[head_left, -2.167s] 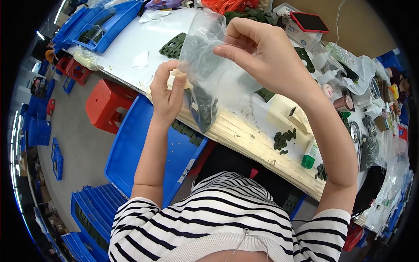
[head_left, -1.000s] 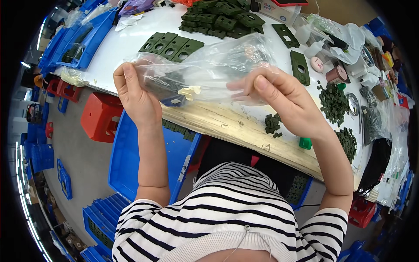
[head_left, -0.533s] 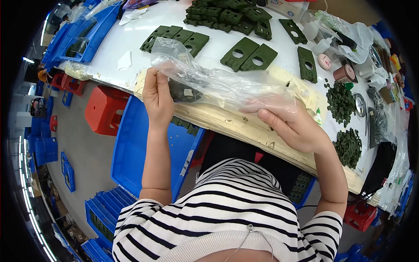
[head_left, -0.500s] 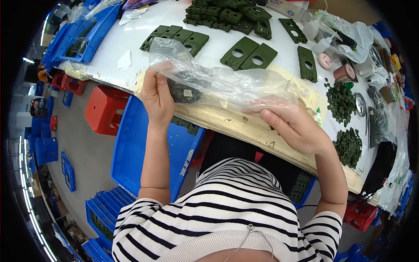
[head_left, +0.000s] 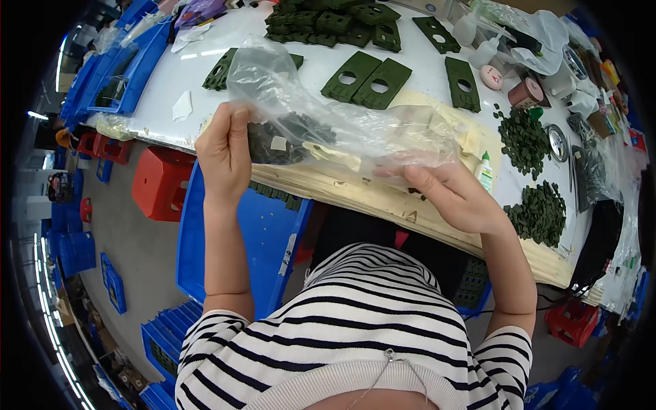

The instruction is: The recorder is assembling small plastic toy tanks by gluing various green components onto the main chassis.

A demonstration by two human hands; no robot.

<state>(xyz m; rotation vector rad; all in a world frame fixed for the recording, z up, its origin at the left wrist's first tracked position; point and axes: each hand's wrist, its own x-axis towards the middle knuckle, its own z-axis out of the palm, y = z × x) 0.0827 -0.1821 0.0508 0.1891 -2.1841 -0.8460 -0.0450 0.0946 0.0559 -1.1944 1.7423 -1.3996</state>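
Note:
A clear plastic bag stretches between my two hands over the table's front edge. Dark small parts lie bunched at its left end, beside a small pale label. My left hand pinches that end between thumb and fingers. At the other end my right hand has the bag between its thumb and fingers; the fingers show only dimly through the plastic. Behind the bag, two dark green plates with round holes lie side by side, and more green plates are partly covered by it.
Green plates are stacked at the back. Two heaps of small green pieces lie right, near a glue bottle and a pinkish spool. A blue bin sits below the table edge; a red stool stands left.
Both hands and the bag have shifted a little left in the picture. The left end of the bag stands up higher and fuller. The whole view has turned slightly.

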